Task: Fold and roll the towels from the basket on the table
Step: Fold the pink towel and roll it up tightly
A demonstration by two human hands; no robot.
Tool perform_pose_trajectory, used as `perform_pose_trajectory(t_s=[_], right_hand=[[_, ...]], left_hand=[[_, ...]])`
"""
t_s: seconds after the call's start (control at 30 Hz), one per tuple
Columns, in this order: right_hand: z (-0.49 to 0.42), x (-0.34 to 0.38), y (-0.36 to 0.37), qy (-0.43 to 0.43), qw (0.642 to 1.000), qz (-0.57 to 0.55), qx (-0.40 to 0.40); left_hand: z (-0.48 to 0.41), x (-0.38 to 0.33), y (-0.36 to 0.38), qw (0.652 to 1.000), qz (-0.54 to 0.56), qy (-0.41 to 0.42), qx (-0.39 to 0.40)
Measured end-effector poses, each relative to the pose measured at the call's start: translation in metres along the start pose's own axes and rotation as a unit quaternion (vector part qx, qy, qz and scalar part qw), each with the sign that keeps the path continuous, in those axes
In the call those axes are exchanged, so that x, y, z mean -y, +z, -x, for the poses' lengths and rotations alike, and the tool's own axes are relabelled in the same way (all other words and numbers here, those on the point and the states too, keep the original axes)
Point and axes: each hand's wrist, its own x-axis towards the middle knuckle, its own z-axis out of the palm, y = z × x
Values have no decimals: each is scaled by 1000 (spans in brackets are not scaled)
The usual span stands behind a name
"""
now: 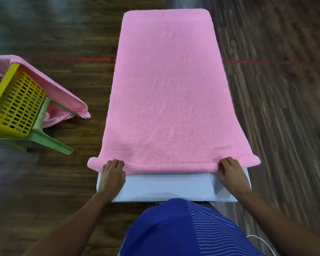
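Far left sits the yellow basket [17, 104]. The left hand [112, 173] curls its fingers over the rolled near edge of the pink towel [166, 89], which lies flat along the white table [166, 188]; the right hand [229, 171] grips likewise. Soft, limp and light, it probably rolls evenly only if held near both ends.

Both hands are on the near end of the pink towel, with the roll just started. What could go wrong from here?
1. The rolled edge of the pink towel sticks out past the table on both sides, outside the left hand and the right hand. Those ends may sag and roll loosely.
2. The hands grip far apart, so the unsupported middle could lag and the roll might bow.
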Motion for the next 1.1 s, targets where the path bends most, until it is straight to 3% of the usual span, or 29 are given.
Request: perform_pose_trajectory(t_s=[0.1,0.23,0.4,0.5,0.6,0.83,1.1], right_hand=[[9,-4,8,-39,999,37,5],[-2,-6,0,-23,999,41,8],[-19,-5,-16,6,990,83,110],[-22,-8,-17,29,995,90,39],[-22,-9,-13,-10,995,91,-29],[-2,-5,3,-25,996,80,20],[-21,-2,-18,7,991,124,50]], left_hand=[[10,9,3,999,5,26,21],[2,11,-1,1000,10,18,24],[-10,4,-15,998,-3,-6,62],[-16,6,-13,999,5,-31,39],[-19,5,-12,999,-14,-38,-19],[-5,6,-7,998,-15,-9,59],[-24,0,-29,995,-44,-9,88]])
